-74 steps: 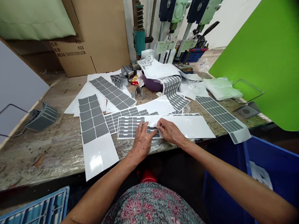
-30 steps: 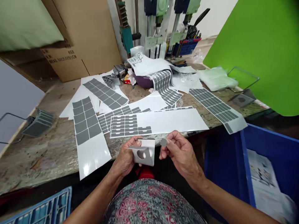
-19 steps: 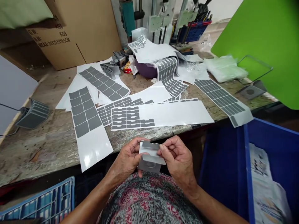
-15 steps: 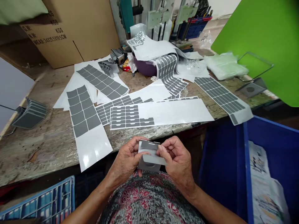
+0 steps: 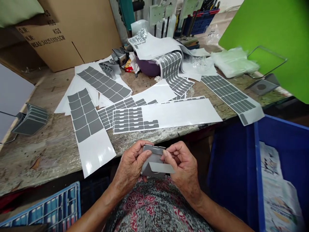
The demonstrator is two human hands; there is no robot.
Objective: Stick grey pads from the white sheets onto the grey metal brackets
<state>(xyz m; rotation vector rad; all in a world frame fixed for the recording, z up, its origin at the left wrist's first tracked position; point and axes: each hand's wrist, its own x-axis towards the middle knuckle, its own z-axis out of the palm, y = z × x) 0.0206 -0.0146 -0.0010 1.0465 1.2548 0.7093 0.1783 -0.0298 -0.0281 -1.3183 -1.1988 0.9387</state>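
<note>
Two pieces are held close together. A gray metal bracket is gripped in the curled fingers of the left hand. A pale sticker strip is pinched in the narrow hold of the right hand, and it is pressed on the bracket. Just past both hands, a sheet of gray stickers is laid on the work bench. A blue bin is set right of the right hand.
</note>
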